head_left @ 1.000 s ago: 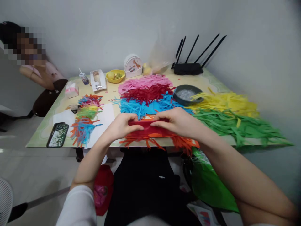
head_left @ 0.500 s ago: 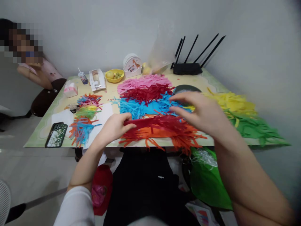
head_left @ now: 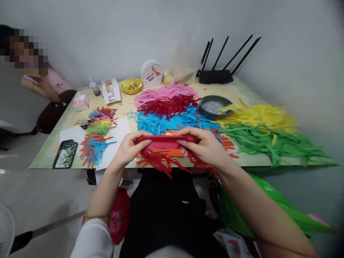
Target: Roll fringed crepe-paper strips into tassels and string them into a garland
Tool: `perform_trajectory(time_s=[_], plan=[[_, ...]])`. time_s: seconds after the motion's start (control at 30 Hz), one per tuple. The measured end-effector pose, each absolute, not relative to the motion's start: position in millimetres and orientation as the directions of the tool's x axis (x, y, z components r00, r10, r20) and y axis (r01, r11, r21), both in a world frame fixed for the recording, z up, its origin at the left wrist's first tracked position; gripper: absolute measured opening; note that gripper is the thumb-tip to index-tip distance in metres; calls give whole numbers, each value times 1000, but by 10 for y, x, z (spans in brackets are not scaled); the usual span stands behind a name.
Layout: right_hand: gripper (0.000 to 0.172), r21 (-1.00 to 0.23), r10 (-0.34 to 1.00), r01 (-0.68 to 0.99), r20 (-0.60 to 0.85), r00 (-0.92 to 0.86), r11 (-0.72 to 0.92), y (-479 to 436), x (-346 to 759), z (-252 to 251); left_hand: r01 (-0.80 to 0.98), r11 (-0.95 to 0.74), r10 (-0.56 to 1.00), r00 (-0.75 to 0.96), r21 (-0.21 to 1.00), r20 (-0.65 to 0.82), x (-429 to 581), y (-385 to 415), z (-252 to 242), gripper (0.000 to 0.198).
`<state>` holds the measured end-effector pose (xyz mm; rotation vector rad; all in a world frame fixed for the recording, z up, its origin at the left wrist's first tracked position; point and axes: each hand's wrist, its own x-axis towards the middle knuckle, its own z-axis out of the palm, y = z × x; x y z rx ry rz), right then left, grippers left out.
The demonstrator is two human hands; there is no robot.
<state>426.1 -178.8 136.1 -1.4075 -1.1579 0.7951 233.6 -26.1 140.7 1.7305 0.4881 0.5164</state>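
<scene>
Both my hands hold a strip of red fringed paper just above the table's near edge. My left hand pinches its left end, my right hand grips its right end, and the fringe hangs down toward my lap. Under it lies orange fringed paper. Beyond lie blue fringed sheets, dark red ones and pink ones.
Green strips and yellow strips cover the table's right side beside a dark bowl. Finished tassels, white paper, and a phone lie left. A router, yellow bowl and boxes stand at the back. Another person sits far left.
My right hand, which had reached out over the blue sheets toward the bowl, came back and took the red strip's right end; the strip is now lifted with its fringe hanging.
</scene>
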Motion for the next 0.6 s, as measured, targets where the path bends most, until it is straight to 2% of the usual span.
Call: perform_trajectory(time_s=[0.13, 0.3, 0.43, 0.6], plan=[[13, -984, 929, 52, 176, 325, 168, -1799, 4228, 1265, -49, -110, 558, 824, 993, 102, 2289, -257, 1272, 15], [15, -969, 929, 30, 242, 281, 244, -1782, 4229, 1228, -130, -152, 536, 822, 980, 192, 2229, -268, 1273, 16], [14, -940, 922, 198, 320, 217, 280, -1794, 4256, 1274, -107, -302, 484, 839, 947, 249, 2224, -329, 1375, 18], [19, -782, 867, 554, 456, 200, 284, -1845, 4185, 1363, 53, -440, 614, 747, 896, 257, 2279, -429, 1392, 30]])
